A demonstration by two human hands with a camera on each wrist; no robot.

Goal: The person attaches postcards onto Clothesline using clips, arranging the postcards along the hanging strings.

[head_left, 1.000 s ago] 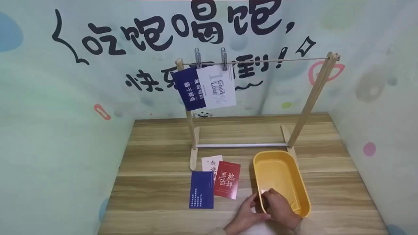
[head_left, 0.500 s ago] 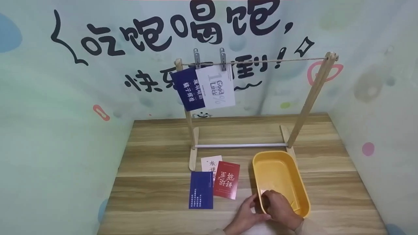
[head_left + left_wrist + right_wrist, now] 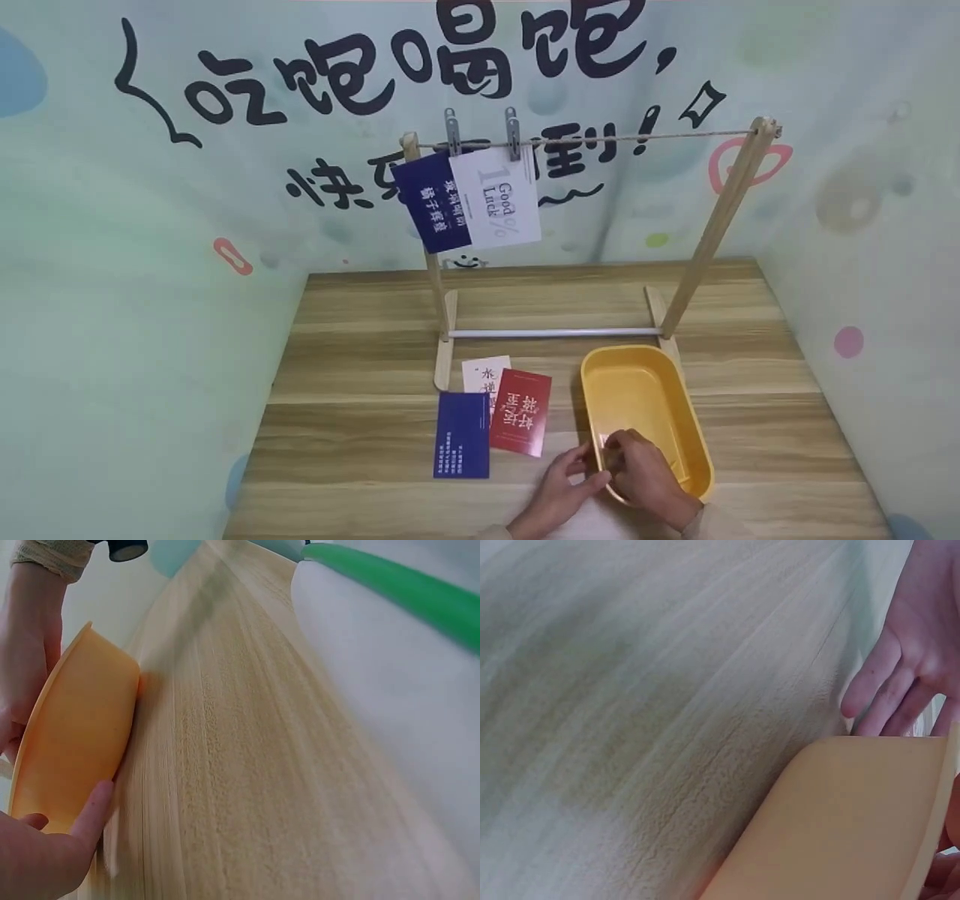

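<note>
Yellow tray [image 3: 641, 394] lies partly hidden behind the right hand [image 3: 640, 469].

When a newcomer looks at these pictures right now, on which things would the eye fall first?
Probably on the large black writing across the back wall, then on the blue card and white card hanging from two grey clips along the left part of the string. Lower right in the head view is the yellow tray, with the fingers of the right hand inside and the left hand beside it.
</note>
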